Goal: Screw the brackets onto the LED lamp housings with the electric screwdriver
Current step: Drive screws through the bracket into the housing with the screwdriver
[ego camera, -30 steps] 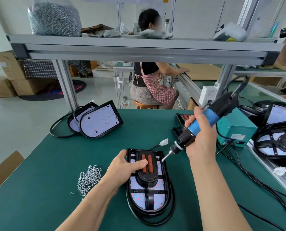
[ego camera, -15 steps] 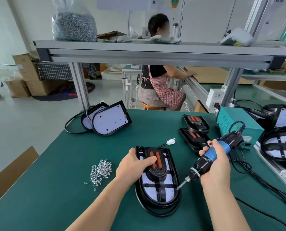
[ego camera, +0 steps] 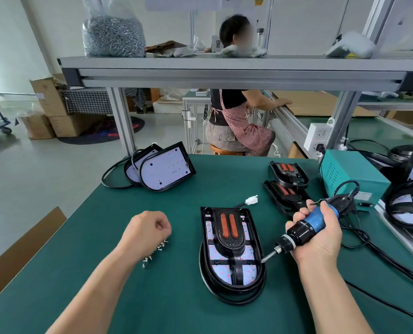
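Across the green tabletop [ego camera: 133, 307] the job looks partway through, as I read it. At the back right two lamp housings [ego camera: 287, 179] lie stacked with brackets already on them, so those seem finished. At the back left two more housings [ego camera: 167, 168] lean together showing bare LED boards and no brackets, so those are left to do.

The housing in hand [ego camera: 233, 256] lies flat in the middle of the tabletop, its rounded end toward the person, with its black cord looped beneath it and a white plug [ego camera: 251, 200] trailing off the far end. It is a black shell around a pale board dotted with red. The black bracket [ego camera: 229, 233], with two orange strips, sits along its centre line. I cannot make out which of its screws are in.

The right hand [ego camera: 321, 244] is wrapped around the blue-and-black electric screwdriver [ego camera: 317, 216], bit angled down at the housing's near right rim. The left hand [ego camera: 150, 230] is away from the housing, fingers curled over the loose screws [ego camera: 161, 245]. Whether it has pinched one I cannot tell. My guess is another screw is about to go in.
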